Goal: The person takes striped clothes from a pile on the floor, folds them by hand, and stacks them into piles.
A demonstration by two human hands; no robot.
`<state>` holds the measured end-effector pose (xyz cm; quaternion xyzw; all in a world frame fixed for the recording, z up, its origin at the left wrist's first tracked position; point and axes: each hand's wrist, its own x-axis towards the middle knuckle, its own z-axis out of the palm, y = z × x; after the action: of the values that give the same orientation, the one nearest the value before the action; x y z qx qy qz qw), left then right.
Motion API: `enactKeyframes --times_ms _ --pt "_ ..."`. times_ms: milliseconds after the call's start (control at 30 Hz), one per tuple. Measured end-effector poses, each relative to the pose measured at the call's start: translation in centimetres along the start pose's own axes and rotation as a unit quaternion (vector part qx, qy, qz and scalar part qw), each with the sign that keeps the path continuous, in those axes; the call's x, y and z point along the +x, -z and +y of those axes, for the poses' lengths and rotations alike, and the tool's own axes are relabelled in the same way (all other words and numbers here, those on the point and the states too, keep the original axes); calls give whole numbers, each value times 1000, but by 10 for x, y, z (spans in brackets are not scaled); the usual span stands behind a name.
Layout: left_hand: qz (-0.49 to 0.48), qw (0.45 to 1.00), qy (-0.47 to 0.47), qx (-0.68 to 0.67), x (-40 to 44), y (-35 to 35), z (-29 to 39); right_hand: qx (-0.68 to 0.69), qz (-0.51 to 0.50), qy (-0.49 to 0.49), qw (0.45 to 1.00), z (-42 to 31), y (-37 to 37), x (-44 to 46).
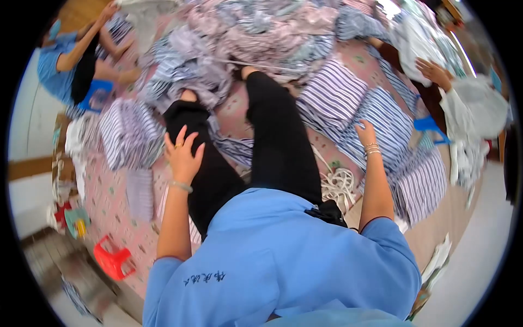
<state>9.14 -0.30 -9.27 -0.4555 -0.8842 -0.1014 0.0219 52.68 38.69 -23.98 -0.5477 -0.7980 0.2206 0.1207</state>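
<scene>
My left hand (183,158) is open with its fingers spread, over the leg of my black trousers (218,177). To its left is a pile of folded striped cloth (129,131). My right hand (366,135) is over a folded stack of blue-and-white striped cloth (384,117). Its fingers are loosely curled, with nothing visible in them; whether they touch the cloth is unclear. Just beyond lies a purple-and-white striped folded stack (335,91). Another striped stack (422,188) lies nearer, right of my right forearm.
A large heap of loose striped cloth (261,32) lies ahead of my feet. White cords (339,188) are bunched beside my right hip. A red stool (113,257) stands at lower left. One person in blue (57,71) sits at left; another in white (474,106) sits at right.
</scene>
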Motion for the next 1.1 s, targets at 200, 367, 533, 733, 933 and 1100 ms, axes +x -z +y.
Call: enactKeyframes --times_ms 200,367,533,733,933,1100 --pt "104 990 34 -94 9 -2 -40 127 -103 244 956 -201 -43 70" --pt "101 989 65 -82 15 9 -42 152 -228 195 942 -302 -62 141" --pt "82 985 104 -107 20 18 -49 101 -335 273 896 -379 -142 165" --pt "55 983 121 -130 24 29 -56 231 -311 322 864 -483 -272 143" --pt "51 982 140 -116 25 29 -57 202 65 314 926 -533 -357 194" --pt "75 981 131 -120 23 31 -62 344 -339 79 872 -572 -281 216"
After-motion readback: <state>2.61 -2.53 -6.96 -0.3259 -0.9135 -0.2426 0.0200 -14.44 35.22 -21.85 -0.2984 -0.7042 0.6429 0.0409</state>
